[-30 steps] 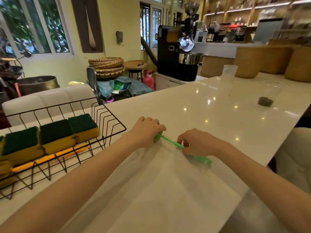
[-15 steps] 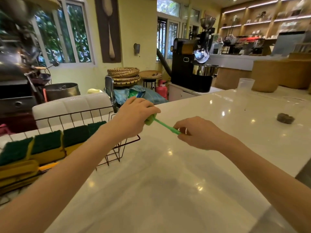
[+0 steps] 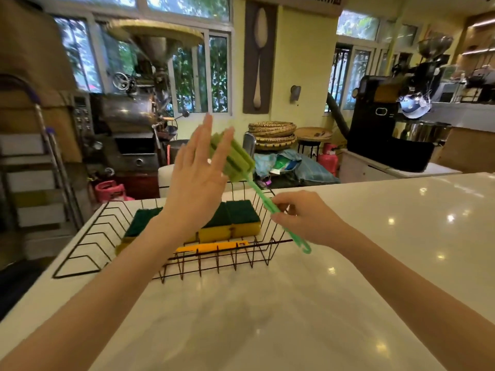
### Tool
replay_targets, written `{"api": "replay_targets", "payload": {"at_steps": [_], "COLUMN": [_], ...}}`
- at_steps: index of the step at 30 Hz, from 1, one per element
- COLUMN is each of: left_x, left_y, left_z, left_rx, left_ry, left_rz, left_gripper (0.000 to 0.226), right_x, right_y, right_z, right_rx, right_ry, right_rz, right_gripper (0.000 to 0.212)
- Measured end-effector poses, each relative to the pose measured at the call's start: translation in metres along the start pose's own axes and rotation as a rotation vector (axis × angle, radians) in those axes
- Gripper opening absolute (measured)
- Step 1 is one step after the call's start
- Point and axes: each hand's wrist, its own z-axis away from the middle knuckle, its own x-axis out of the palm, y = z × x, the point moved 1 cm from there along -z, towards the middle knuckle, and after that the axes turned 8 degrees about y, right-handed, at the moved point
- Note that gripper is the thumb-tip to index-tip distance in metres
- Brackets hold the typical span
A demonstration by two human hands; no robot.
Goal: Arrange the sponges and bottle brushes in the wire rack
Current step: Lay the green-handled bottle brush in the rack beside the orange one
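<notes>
A black wire rack (image 3: 214,266) stands on the white counter (image 3: 267,317). Inside it lie yellow sponges with dark green tops (image 3: 241,218) in a row, and a yellow-orange brush handle (image 3: 214,247) in front of them. My right hand (image 3: 308,218) pinches the handle of a green bottle brush (image 3: 235,159), which is tilted over the rack's right end with its sponge head up. My left hand (image 3: 198,178) is raised above the rack, fingers spread, flat against the brush's sponge head. It hides part of the sponge row.
Beyond the counter's far edge are a white padded seat, stacked woven baskets (image 3: 272,135), pink gas canisters (image 3: 328,159) and a black coffee roaster (image 3: 388,129). A metal roaster (image 3: 128,116) and a step ladder (image 3: 45,162) stand at the left.
Both hands lifted the green brush off the counter and carried it left over the rack. My left hand let go of the brush head and opened flat against it. The view swung left.
</notes>
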Motion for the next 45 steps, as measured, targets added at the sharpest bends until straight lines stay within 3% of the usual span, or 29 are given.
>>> {"api": "replay_targets", "payload": {"at_steps": [2, 6, 8, 11, 17, 22, 24, 27, 29, 31, 34, 38, 45], "left_x": [-0.010, -0.013, -0.014, -0.017, -0.024, -0.021, -0.019, -0.017, -0.016, -0.015, -0.012, -0.011, -0.008], "left_y": [-0.004, -0.006, -0.010, -0.016, -0.041, -0.069, -0.079, -0.092, -0.098, -0.103, -0.109, -0.110, -0.107], "left_z": [0.008, 0.026, 0.033, 0.037, 0.041, 0.042, 0.042, 0.043, 0.045, 0.048, 0.051, 0.051, 0.051], "left_rx": [-0.270, -0.714, -0.760, -0.727, -0.458, -0.321, -0.286, -0.234, -0.196, -0.167, -0.142, -0.104, -0.042], "left_ry": [-0.016, -0.510, -0.707, -0.726, -0.652, -0.629, -0.666, -0.743, -0.794, -0.846, -0.915, -0.988, -1.000], "left_rz": [0.296, 0.835, 0.914, 0.918, 0.619, 0.352, 0.302, 0.226, 0.178, 0.153, 0.149, 0.157, 0.157], "left_gripper": [0.078, 0.060, 0.049, 0.032, 0.021, 0.021, 0.022, 0.022, 0.023, 0.023, 0.024, 0.026, 0.029], "right_x": [0.009, 0.025, 0.034, 0.046, 0.064, 0.052, 0.044, 0.032, 0.027, 0.028, 0.040, 0.053, 0.054], "right_y": [-0.006, -0.023, -0.031, -0.040, -0.051, -0.061, -0.061, -0.058, -0.046, -0.031, -0.013, 0.001, 0.006], "right_z": [-0.008, -0.016, -0.017, -0.018, -0.019, -0.020, -0.020, -0.021, -0.030, -0.040, -0.048, -0.052, -0.054], "right_rx": [0.088, 0.304, 0.318, 0.312, 0.294, 0.165, 0.046, -0.130, -0.248, -0.303, -0.266, -0.224, -0.192], "right_ry": [0.009, -0.042, -0.043, -0.044, -0.060, -0.280, -0.233, -0.132, -0.042, -0.056, -0.237, -0.301, -0.491], "right_rz": [-0.257, -0.892, -1.061, -1.153, -0.913, -0.522, -0.437, -0.513, -0.362, -0.135, 0.043, 0.169, 0.103], "right_gripper": [0.024, 0.019, 0.020, 0.019, 0.018, 0.032, 0.032, 0.025, 0.028, 0.042, 0.054, 0.059, 0.048]}}
